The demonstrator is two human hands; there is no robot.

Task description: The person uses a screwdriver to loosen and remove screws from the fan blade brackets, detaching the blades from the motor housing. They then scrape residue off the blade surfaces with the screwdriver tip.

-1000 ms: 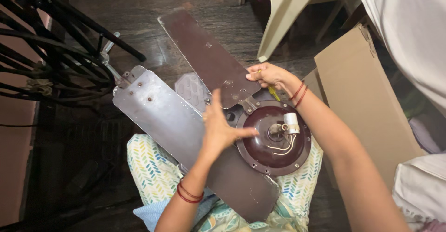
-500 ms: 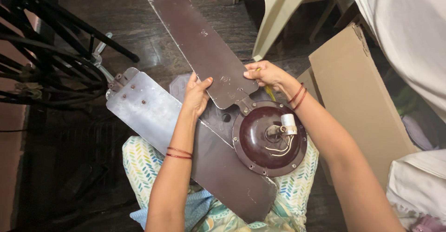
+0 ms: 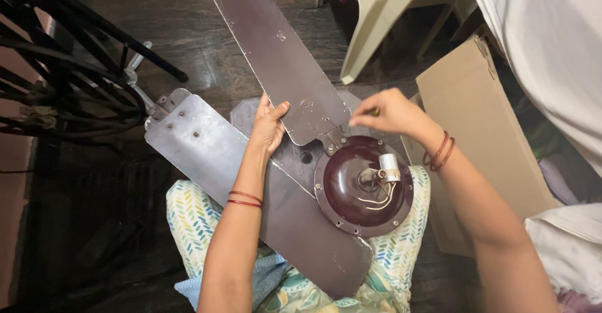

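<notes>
A brown ceiling fan motor (image 3: 364, 184) with a white capacitor and wires lies on my lap. A long brown blade (image 3: 276, 50) reaches from it toward the top of the view. My left hand (image 3: 268, 128) grips that blade's left edge close to the motor. My right hand (image 3: 384, 110) hovers over the blade's bracket, fingers pinched on a small thin tool or screw; I cannot tell which. A second, loose blade (image 3: 251, 187) lies under the motor, running from upper left to lower right.
A black metal stand (image 3: 69, 62) fills the left side on the dark floor. A flat cardboard box (image 3: 483, 131) leans at the right, next to white cloth (image 3: 552, 50). A beige plastic chair (image 3: 389, 12) stands at the top.
My left hand has slid from the motor up to the long blade's edge. My right hand has lifted off the blade's base and pinches something small. The view has shifted closer.
</notes>
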